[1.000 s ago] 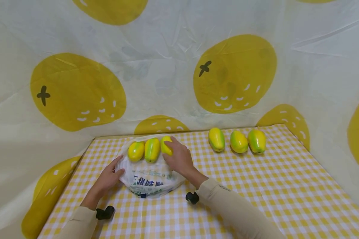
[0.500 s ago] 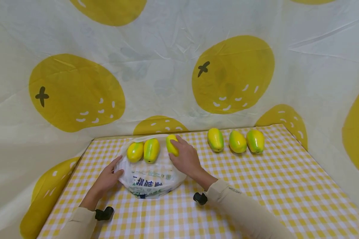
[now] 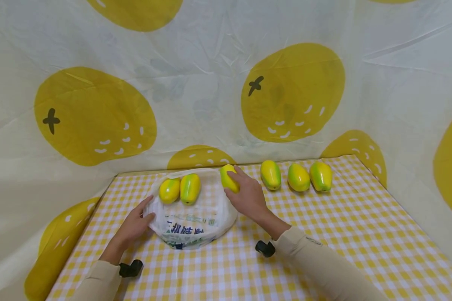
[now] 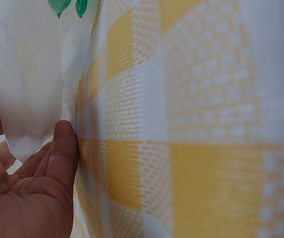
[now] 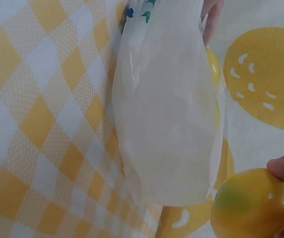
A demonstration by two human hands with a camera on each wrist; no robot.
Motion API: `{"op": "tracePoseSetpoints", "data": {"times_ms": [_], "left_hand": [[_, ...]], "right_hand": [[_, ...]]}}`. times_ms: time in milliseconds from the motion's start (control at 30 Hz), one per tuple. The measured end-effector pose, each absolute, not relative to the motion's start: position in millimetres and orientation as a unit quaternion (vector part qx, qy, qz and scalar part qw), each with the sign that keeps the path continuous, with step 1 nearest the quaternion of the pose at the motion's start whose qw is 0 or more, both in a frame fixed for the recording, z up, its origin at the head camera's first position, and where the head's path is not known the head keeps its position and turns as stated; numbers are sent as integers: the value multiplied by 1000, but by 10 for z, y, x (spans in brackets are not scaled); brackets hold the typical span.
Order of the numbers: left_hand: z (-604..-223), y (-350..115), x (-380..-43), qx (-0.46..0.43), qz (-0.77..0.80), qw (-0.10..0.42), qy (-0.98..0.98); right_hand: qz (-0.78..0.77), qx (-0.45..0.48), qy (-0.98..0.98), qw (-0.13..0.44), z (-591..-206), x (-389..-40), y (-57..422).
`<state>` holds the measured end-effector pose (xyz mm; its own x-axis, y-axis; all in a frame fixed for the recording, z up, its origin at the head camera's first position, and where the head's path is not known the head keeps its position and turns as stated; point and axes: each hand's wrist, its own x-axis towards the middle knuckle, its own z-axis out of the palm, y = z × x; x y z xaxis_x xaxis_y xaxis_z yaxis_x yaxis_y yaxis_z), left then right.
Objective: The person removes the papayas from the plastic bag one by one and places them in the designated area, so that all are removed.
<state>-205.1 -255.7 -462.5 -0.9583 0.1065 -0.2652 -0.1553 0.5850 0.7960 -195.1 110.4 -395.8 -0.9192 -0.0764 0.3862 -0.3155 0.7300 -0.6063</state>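
A translucent white plastic bag (image 3: 190, 225) with dark print lies with its mouth spread wide on the table. Inside it sit two yellow-green papayas, the left papaya (image 3: 169, 191) touching the right papaya (image 3: 190, 189). My left hand (image 3: 133, 225) holds the bag's left rim; in the left wrist view, the bag's edge (image 4: 28, 109) comes between thumb and fingers. My right hand (image 3: 247, 194) grips a third papaya (image 3: 229, 178) at the bag's right rim, thumb on its near side. That papaya (image 5: 251, 203) is beside the bag in the right wrist view, clear of the bag wall.
Three more papayas stand in a row at the back right: a left one (image 3: 271, 174), a middle one (image 3: 299, 177) and a right one (image 3: 321, 176). A yellow-checked cloth (image 3: 342, 234) covers the table. Behind it hangs a fruit-patterned curtain (image 3: 203, 96).
My right hand has carried its papaya rightward, away from the two in the bag to the bag's right rim. The left hand keeps its place on the left rim.
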Motion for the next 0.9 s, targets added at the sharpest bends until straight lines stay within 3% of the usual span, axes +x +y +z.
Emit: {"op": "tracePoseSetpoints", "data": {"times_ms": [300, 633, 900], "left_hand": [[-4622, -2534, -2057, -26, 450, 143, 881], [-4610, -2542, -2067, -28, 455, 144, 878], [-4621, -2550, -2064, -18, 460, 146, 876]], "right_hand": [[379, 99, -908, 150, -3878, -1901, 1290], [377, 92, -903, 186, -3827, -1878, 1455], [380, 77, -905, 175, -3798, -1847, 1574]]}}
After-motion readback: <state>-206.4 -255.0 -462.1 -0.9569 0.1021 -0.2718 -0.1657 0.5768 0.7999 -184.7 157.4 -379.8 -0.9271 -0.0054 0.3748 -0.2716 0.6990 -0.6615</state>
